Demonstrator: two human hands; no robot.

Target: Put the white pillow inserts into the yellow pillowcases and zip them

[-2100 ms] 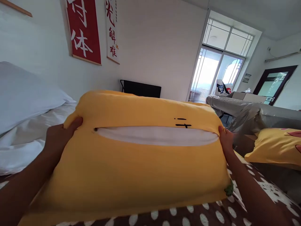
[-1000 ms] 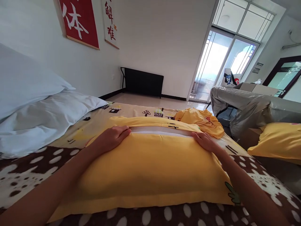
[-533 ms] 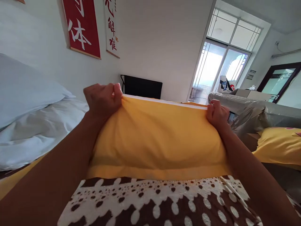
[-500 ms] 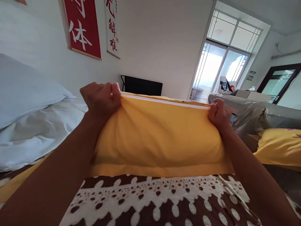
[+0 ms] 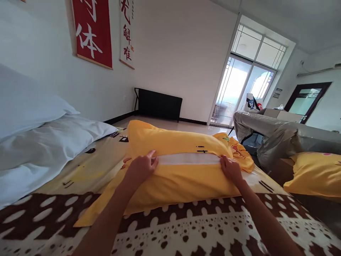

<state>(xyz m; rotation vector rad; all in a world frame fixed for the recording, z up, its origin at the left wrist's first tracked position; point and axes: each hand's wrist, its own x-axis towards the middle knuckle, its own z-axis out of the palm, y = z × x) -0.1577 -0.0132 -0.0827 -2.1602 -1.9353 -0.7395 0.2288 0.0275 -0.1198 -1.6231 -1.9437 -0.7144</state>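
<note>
A yellow pillowcase (image 5: 183,185) lies on the bed with a white pillow (image 5: 189,159) showing as a strip through its long opening. At the left end of that opening, my left hand (image 5: 142,166) is closed with thumb and fingers pinching the fabric edge. My right hand (image 5: 231,168) grips the edge at the right end in the same way. The far flap carries small black marks. One corner of the case spreads flat toward the near left. Crumpled yellow cloth with a printed picture (image 5: 242,154) lies just beyond my right hand.
White pillows (image 5: 58,142) are stacked on the left. Underneath lies a brown and white patterned blanket (image 5: 202,227). A yellow pillow (image 5: 317,174) rests at the right, near plastic-covered furniture (image 5: 282,129). A black panel (image 5: 160,104) leans by the far wall.
Both hands have come down and closer together, lowering the raised pillowcase edge onto the bed. The white pillow now shows as a wider strip, and the far flap is visible.
</note>
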